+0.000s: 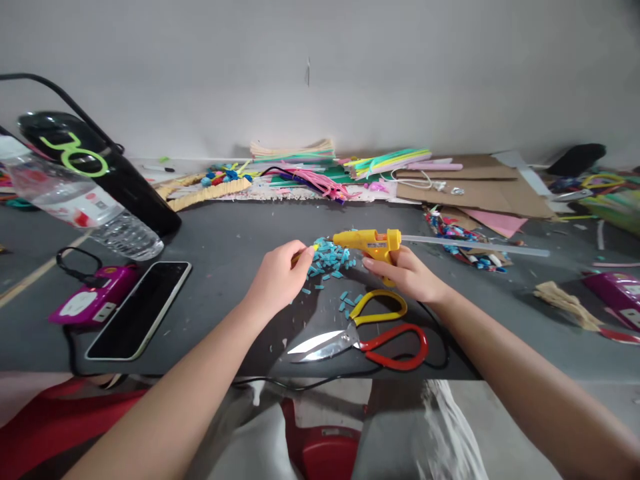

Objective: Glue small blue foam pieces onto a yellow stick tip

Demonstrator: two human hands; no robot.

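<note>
My right hand [407, 270] is wrapped round the handle of a yellow glue gun [363, 240], whose nozzle points left. A long clear glue stick [475, 245] sticks out of its back end. My left hand [285, 270] pinches a small yellow piece [315, 247] near the nozzle; most of that piece is hidden by the fingers. Small blue bits [333, 259] lie in a pile under and between both hands. Closer to the table's front edge, scissors [350, 340] with one yellow and one red handle lie partly open, blades to the left.
A phone [140, 310], a purple power strip [97, 297], a water bottle [83, 203] and a black bottle [130, 183] stand or lie at left. Coloured strips [320, 180] and cardboard [480, 190] line the wall. A black cable [310, 385] runs along the front edge.
</note>
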